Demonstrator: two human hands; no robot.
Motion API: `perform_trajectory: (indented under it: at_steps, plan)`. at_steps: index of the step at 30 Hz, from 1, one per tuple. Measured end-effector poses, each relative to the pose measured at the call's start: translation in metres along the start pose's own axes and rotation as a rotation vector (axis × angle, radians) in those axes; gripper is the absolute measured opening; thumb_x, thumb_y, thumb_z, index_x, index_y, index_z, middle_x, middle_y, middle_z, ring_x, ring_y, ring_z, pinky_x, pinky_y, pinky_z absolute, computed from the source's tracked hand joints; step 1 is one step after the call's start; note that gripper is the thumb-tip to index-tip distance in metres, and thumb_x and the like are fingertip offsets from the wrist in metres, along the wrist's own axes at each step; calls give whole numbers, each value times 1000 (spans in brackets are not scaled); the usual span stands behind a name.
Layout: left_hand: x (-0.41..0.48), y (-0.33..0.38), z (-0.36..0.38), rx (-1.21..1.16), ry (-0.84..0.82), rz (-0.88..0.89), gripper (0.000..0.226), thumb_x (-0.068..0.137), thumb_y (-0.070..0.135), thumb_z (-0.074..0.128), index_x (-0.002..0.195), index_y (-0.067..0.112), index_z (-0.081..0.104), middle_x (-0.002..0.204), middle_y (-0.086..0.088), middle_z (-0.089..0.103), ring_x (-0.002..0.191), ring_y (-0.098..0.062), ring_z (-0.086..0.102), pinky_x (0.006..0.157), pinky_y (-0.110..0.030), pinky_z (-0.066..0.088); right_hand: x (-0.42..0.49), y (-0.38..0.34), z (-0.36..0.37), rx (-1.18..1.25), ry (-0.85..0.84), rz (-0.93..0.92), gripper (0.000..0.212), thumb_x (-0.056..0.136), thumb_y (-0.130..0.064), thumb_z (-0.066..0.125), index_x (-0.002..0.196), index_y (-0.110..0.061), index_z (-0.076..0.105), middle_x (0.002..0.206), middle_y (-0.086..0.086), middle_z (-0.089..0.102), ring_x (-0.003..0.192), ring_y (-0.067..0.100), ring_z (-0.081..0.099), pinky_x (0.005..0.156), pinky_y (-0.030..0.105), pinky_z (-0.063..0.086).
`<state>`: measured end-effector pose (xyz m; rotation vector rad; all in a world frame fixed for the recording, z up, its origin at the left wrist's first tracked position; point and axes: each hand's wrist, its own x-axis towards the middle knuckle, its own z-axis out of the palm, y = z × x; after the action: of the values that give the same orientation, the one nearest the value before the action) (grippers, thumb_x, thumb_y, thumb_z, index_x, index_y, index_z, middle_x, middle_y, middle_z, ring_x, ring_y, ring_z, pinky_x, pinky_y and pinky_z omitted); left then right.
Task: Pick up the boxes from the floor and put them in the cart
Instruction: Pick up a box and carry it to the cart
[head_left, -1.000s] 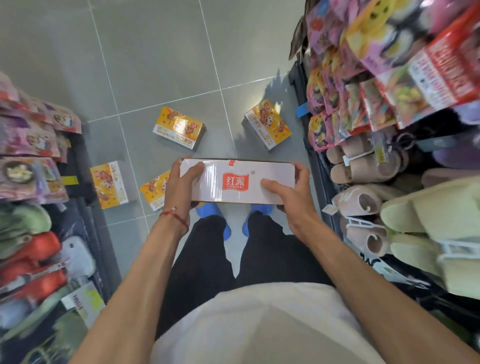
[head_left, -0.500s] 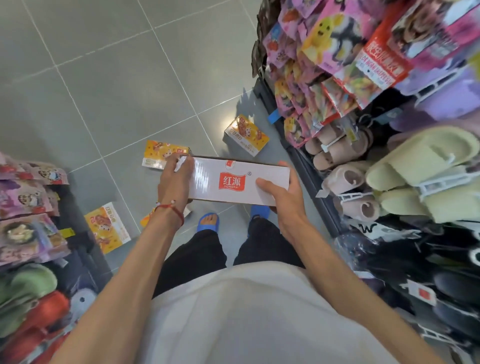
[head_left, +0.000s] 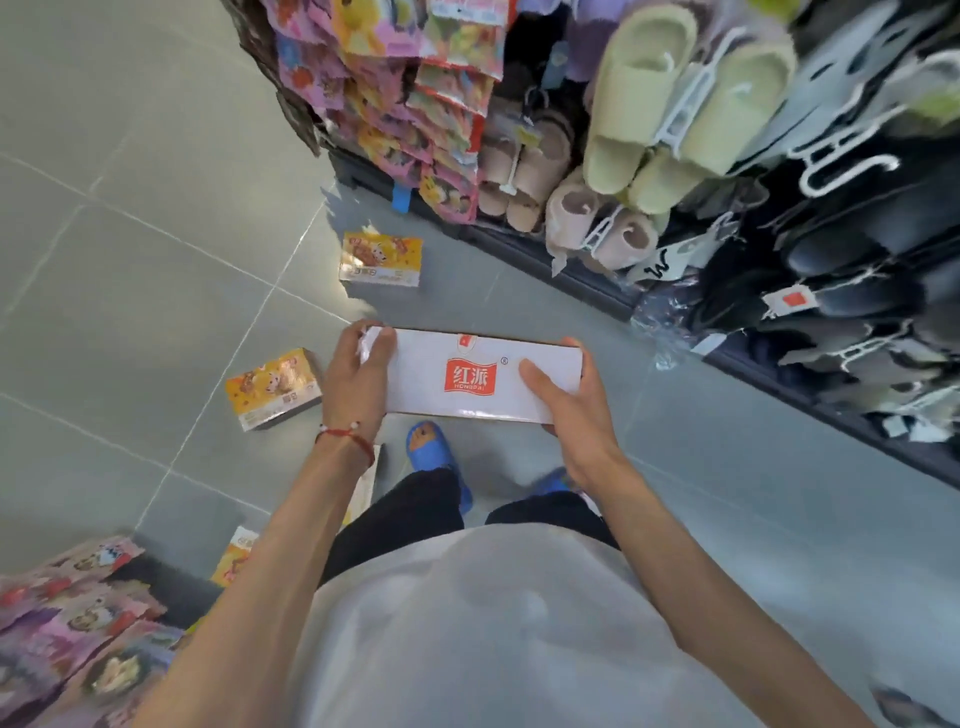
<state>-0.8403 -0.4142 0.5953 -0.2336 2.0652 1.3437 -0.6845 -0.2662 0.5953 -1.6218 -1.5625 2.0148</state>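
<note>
Held box: a long white rectangular cardboard box with a red logo (head_left: 483, 376), carried level in front of the body, above the floor and clear of it.
Left hand: the left hand (head_left: 358, 374) grips the box's left end, fingers curled over the far edge; a red string bracelet (head_left: 348, 439) circles the wrist.
Right hand: the right hand (head_left: 566, 410) clamps the right end, thumb flat on the top face.
Floor boxes: one small yellow printed carton (head_left: 380, 260) lies near the foot of the rack, a second yellow carton (head_left: 272, 387) beyond the left hand, both on the grey tiled floor (head_left: 130, 260).
Right flank: a shop rack close alongside, hung with pale green slippers (head_left: 691, 98), beige slippers (head_left: 519, 171), dark slippers (head_left: 857, 291) and bright printed packets (head_left: 415, 104).
Left flank: more printed packets (head_left: 78, 613) at the lower corner.
Underfoot: blue sandals (head_left: 434, 454), the right one mostly covered.
Hidden: a third yellow carton (head_left: 234, 558) is partly cut off by the left forearm; the held box's underside and the right fingers beneath it cannot be seen.
</note>
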Motion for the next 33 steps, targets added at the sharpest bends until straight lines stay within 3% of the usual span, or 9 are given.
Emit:
perform_trajectory:
  at_steps: [3,5,8,12,17,21,24,27,33]
  plan:
    - [-16,3,30,94,-105,29,17,95,51,49,108,43,56,114,1,61,106,-25,61,98,-55,52,-21,17,-34,117,107,7,43,90,-31,80,122,-42,53,116,-8,71,104,8,69,86,30,55]
    - [-29,4,53,144,-176,49,6,96,47,50,95,50,56,113,3,61,109,-27,60,101,-56,50,-35,30,-59,204,172,11,47,90,-28,80,127,-38,53,119,-4,71,110,15,69,93,36,56]
    - [-58,-1,89,204,-289,94,19,96,44,52,86,59,55,113,6,62,111,-28,60,100,-54,50,-59,51,-99,334,259,23,57,90,-24,80,138,-30,50,125,1,70,117,22,68,93,34,56]
    - [-101,-19,137,261,-404,134,3,97,41,54,98,44,55,114,5,63,111,-26,60,98,-53,52,-95,85,-154,453,365,13,57,91,-23,80,139,-26,49,126,3,69,117,24,68,88,31,54]
    - [-166,-43,204,379,-531,214,10,98,40,52,98,46,59,107,4,63,95,-19,59,78,-40,57,-142,134,-224,605,494,-5,47,90,-23,81,129,-28,55,116,-3,74,99,10,73,72,21,54]
    - [-218,-65,256,482,-613,282,16,98,41,53,113,36,58,122,-5,60,101,-23,60,82,-46,57,-174,175,-275,705,611,-15,44,91,-25,79,128,-29,56,110,-7,74,88,2,71,71,22,53]
    - [-255,-80,295,514,-692,310,11,98,37,55,109,35,57,115,-2,61,97,-22,59,81,-44,56,-194,203,-309,753,692,-14,37,92,-27,77,122,-33,57,107,-10,73,88,2,70,72,24,52]
    - [-287,-96,335,548,-778,344,11,99,33,55,109,31,57,109,1,60,91,-19,58,74,-36,52,-211,226,-343,809,773,-12,37,93,-28,77,124,-31,56,100,-14,72,81,-2,69,63,17,51]
    - [-345,-117,413,657,-950,349,12,99,33,55,110,31,58,106,3,61,85,-15,57,64,-28,47,-234,252,-408,911,935,-1,41,93,-27,76,129,-29,55,117,0,72,93,11,67,61,15,50]
